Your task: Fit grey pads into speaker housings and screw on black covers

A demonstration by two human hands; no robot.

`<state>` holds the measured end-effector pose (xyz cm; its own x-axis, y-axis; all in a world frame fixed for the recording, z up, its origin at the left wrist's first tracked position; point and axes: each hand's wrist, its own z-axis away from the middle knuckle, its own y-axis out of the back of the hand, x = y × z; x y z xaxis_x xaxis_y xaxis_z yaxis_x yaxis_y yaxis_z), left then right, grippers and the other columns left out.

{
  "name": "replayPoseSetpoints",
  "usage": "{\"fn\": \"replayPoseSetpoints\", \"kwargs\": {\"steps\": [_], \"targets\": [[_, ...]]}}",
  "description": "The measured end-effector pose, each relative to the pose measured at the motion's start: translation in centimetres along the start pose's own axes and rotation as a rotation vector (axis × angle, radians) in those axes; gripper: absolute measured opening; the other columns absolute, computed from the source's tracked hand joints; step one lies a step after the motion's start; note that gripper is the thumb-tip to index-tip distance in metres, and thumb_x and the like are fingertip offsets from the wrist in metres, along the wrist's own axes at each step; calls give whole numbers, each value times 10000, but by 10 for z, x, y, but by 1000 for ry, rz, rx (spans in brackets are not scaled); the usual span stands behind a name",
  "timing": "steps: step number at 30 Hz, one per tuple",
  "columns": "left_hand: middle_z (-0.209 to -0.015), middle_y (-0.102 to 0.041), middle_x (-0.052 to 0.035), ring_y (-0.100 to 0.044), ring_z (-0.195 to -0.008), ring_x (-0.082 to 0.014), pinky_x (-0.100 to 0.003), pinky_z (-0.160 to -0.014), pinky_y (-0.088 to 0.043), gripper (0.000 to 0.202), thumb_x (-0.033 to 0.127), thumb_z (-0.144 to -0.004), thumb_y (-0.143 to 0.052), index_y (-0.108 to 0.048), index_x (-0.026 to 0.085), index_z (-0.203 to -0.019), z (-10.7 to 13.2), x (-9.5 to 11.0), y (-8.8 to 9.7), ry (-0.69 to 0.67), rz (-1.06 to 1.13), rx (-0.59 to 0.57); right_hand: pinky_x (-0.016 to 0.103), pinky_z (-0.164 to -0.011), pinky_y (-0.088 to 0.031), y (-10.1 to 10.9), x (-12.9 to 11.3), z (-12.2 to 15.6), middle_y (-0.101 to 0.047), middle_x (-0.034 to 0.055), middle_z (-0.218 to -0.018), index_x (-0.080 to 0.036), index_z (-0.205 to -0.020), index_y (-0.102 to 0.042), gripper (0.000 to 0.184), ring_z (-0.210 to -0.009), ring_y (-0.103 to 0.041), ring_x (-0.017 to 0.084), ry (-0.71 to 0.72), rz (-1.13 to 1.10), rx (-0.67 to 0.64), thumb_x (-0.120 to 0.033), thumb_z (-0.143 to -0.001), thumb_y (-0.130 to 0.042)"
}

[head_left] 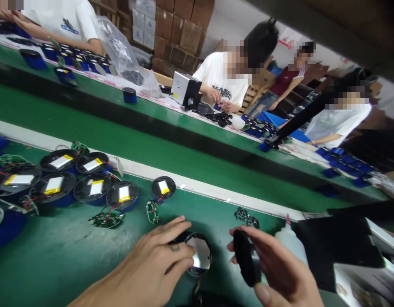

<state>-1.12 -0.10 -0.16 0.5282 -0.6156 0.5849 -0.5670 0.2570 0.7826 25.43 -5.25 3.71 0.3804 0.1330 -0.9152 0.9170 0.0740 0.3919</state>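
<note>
My left hand reaches over a round black housing on the green bench, its fingers curled about the left rim. A shiny silver plate lies inside that housing, touched by my fingertips. Off to the right, my right hand grips a round black cover, tilted on edge between thumb and fingers. A small pile of black parts sits beyond the cover. Behind my right hand stands a white squeeze bottle with a reddish tip.
Several round blue-and-black housings with batteries and wired green circuit boards crowd the left. A single housing stands nearer the middle. Black sheet material lies at right. Across the green belt, people sit at another bench.
</note>
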Motion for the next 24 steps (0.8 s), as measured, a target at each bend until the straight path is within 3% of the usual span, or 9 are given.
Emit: {"fn": "replayPoseSetpoints", "kwargs": {"steps": [4, 7, 10, 13, 16, 19, 24], "targets": [[-1136, -771, 3, -694, -1120, -219, -334, -908, -593, 267, 150, -942, -513, -752, 270, -926, -1, 1, -5, 43, 114, 44, 354, -815, -611, -13, 2, -6, -646, 120, -1251, -293, -1407, -515, 659, -991, -711, 287, -67, -226, -106, -329, -797, -761], [-1131, -773, 5, -735, -1023, -210, -336, -888, -599, 265, 155, -924, -520, -752, 283, -912, 1, 3, -10, 74, 141, 136, 346, -659, -623, -13, 1, -18, -601, 109, -1244, -351, -1397, -516, 597, -910, -710, 274, -125, -538, -256, -431, -836, -704], [-1149, -766, 14, -755, -943, -181, -299, -840, -607, 253, 157, -893, -547, -758, 297, -885, 0, 4, -11, 79, 177, 236, 320, -589, -597, -10, -2, -27, -610, 97, -1168, -350, -1347, -549, 569, -803, -683, 233, -182, -676, -282, -528, -820, -668], [-1136, -769, 26, -757, -923, -160, -258, -806, -606, 257, 144, -868, -560, -762, 302, -886, -1, 4, -10, 67, 161, 267, 269, -525, -541, -10, -6, -32, -649, 95, -1062, -292, -1255, -599, 571, -628, -611, 163, -283, -542, -256, -579, -769, -683], [-1121, -774, 26, -744, -959, -169, -278, -837, -599, 274, 124, -877, -547, -753, 299, -926, 1, 3, -10, 61, 114, 266, 259, -592, -558, -18, -8, -37, -674, 57, -958, -283, -1133, -655, 358, -698, -644, 177, -239, -222, -248, -310, -776, -676], [-1153, -757, 28, -722, -991, -176, -304, -863, -585, 254, 132, -887, -554, -728, 302, -962, 5, 0, -15, 60, 122, 242, 279, -778, -576, -29, -7, -43, -663, 17, -935, -316, -1178, -652, 526, -847, -674, 177, -48, 140, -271, -84, -715, -559], [-1145, -743, 7, -711, -984, -182, -297, -853, -581, 258, 128, -866, -577, -635, 278, -1068, 10, -2, -21, 73, 169, 248, 247, -750, -582, -32, 2, -51, -594, 32, -983, -320, -1299, -599, 618, -803, -664, 139, 23, 396, -515, -53, -745, -530]]}}
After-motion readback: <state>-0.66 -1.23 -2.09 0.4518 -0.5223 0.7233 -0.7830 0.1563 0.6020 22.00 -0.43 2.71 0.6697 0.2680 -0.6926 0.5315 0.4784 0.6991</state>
